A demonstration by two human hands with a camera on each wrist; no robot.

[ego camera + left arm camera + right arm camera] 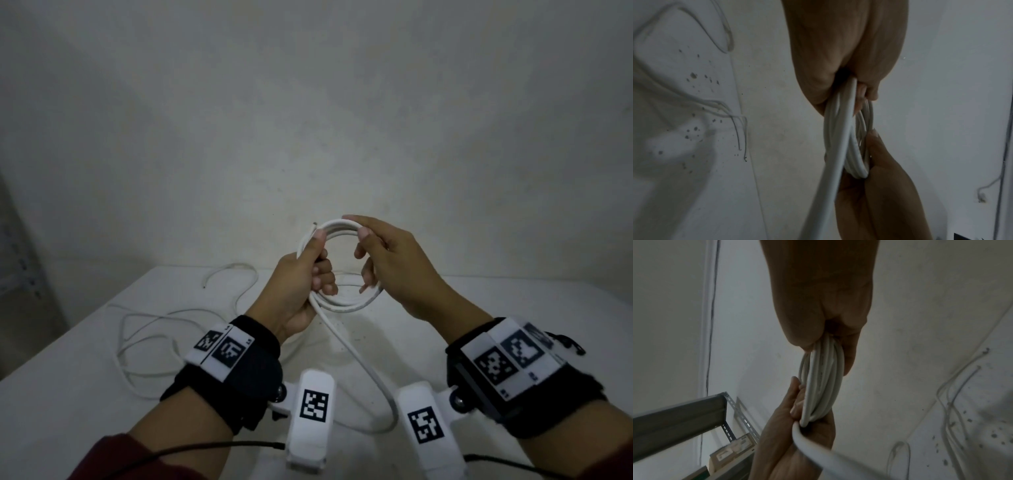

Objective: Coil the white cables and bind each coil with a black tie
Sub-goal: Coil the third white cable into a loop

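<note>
A thick white cable coil (342,306) of several loops hangs above the white table (68,394), upright between both hands. My left hand (320,260) grips its left side, thumb along the loops. On the upper right of the coil, my right hand (368,246) pinches the loops between thumb and index finger. The loose tail (356,356) runs from the left hand down toward me and curls on the table. In the left wrist view the left hand (838,56) clasps the coil (838,129); the right hand (818,305) clasps the coil (822,382) in the right wrist view. No black tie is in view.
Thin white cables (233,265) lie loose and tangled on the left half of the table. A plain wall stands close behind the table. A grey metal shelf (680,415) holding a box stands to the left of the table.
</note>
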